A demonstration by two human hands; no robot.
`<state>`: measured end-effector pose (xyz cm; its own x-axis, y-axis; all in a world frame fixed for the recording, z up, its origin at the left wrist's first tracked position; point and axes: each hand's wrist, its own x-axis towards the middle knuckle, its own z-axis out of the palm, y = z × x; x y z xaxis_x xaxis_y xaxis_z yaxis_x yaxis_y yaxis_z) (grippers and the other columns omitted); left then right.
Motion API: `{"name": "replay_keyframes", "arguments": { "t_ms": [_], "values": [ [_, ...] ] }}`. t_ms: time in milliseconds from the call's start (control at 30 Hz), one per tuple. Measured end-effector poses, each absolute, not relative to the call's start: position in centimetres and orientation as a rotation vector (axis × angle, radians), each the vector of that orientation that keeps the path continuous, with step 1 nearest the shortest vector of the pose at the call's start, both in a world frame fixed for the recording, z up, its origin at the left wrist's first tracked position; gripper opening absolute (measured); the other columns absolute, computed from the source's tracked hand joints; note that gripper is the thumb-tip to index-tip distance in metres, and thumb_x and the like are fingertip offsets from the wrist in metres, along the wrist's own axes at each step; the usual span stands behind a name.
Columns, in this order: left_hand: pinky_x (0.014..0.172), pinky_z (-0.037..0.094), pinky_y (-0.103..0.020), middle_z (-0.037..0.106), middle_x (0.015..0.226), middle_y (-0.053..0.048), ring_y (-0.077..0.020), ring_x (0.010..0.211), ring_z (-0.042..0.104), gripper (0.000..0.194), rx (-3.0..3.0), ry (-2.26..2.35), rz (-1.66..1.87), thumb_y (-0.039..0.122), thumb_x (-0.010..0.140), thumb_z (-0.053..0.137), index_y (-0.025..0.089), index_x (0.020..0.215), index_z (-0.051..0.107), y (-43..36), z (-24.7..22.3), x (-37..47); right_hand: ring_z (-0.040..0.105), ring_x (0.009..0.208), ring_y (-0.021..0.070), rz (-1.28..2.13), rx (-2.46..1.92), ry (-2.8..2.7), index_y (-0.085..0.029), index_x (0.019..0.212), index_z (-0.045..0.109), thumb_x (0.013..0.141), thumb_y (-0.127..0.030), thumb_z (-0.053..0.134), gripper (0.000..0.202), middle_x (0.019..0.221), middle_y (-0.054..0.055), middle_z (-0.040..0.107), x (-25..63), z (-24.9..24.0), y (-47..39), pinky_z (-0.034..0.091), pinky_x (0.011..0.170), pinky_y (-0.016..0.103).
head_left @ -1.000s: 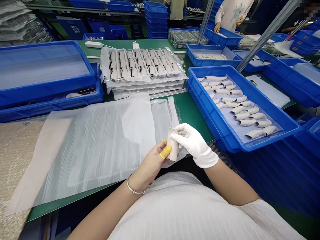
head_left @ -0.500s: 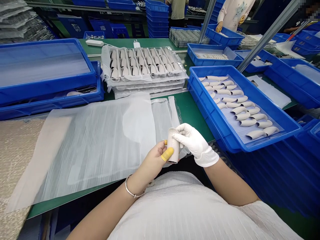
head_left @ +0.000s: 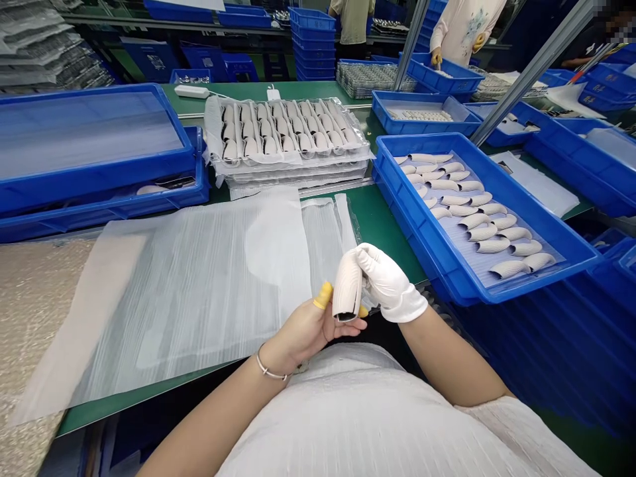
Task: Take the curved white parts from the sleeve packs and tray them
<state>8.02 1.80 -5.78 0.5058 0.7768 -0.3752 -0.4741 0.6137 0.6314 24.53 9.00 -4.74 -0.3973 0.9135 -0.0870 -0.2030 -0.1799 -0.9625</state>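
A curved, beige, ribbed hollow piece (head_left: 348, 285) is held up in front of my body, its dark open end facing down towards me. In a white glove, my right hand (head_left: 387, 278) pinches its upper end between thumb and fingers. Bare except for yellow finger cots, my left hand (head_left: 318, 324) lies palm up below and beside the piece. Its thumb is raised clear of the surface, and the other fingers are stretched out behind and under the lower end, partly hidden. Similar pieces (head_left: 491, 246) lie in rows in a blue tray (head_left: 397, 199) on the right.
Translucent sheets (head_left: 209, 285) cover the green table (head_left: 382, 225) at left. Behind them is a stack of clear plastic trays (head_left: 298, 175) filled with similar pieces. Blue bins (head_left: 89, 179) stand at far left. A metal post (head_left: 527, 79) rises at right; a co-worker (head_left: 464, 30) stands beyond.
The piece has turned so its dark open end shows towards me. My left thumb has lifted off it and that hand has opened; my right hand has shifted its grip at the upper end.
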Motion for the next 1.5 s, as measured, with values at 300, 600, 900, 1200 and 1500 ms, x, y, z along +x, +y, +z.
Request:
{"name": "replay_keyframes", "arguments": {
  "t_ms": [300,600,900,1200,1500],
  "values": [
    [0.071,0.06,-0.019,0.076,0.092,-0.008,-0.0129,0.076,0.072,0.054,0.204,0.489,0.828,0.061,0.073,0.078,0.013,0.099,0.075,1.3,-6.7,8.5,0.062,0.077,0.0156,1.668,-0.805,-1.125,-0.023,0.089,0.063,0.084,-0.06,0.071,0.038,0.089,0.002,0.066,23.4,-6.0,8.5,0.054,0.077,0.031],
    [0.078,0.06,-0.025,0.073,0.094,-0.007,-0.0151,0.083,0.069,0.045,0.326,0.61,1.049,0.053,0.082,0.074,0.013,0.102,0.073,1.7,-6.5,8.8,0.05,0.129,0.0298,1.306,-1.02,-1.643,-0.028,0.148,0.044,0.064,-0.058,0.088,0.099,0.148,0.01,0.047,24.2,-5.2,7.4,0.044,0.108,0.046],
    [0.072,0.061,-0.018,0.074,0.087,-0.006,-0.0109,0.071,0.07,0.049,0.172,0.515,0.925,0.054,0.073,0.081,0.01,0.095,0.075,1.1,-6.7,8.7,0.057,0.063,0.0126,1.399,-0.924,-0.995,-0.02,0.081,0.067,0.085,-0.055,0.07,0.035,0.073,0.0,0.064,22.6,-6.2,9.5,0.046,0.061,0.026],
    [0.071,0.06,-0.019,0.074,0.087,-0.005,-0.0106,0.071,0.069,0.052,0.181,0.497,0.901,0.055,0.071,0.083,0.012,0.097,0.073,1.4,-6.6,8.9,0.06,0.071,0.0129,1.778,-0.745,-1.249,-0.021,0.101,0.072,0.084,-0.053,0.074,0.036,0.095,0.003,0.07,24.6,-5.5,9.1,0.047,0.062,0.025],
    [0.097,0.05,-0.052,0.067,0.11,-0.016,-0.0304,0.106,0.063,0.064,1.618,1.201,0.762,0.067,0.097,0.032,0.015,0.106,0.067,4.1,-6.4,8.8,0.06,0.064,0.0128,1.458,-0.731,-0.979,-0.022,0.079,0.067,0.079,-0.051,0.08,0.032,0.07,-0.003,0.063,29.0,-2.7,13.1,0.054,0.066,0.026]
  ]
}}
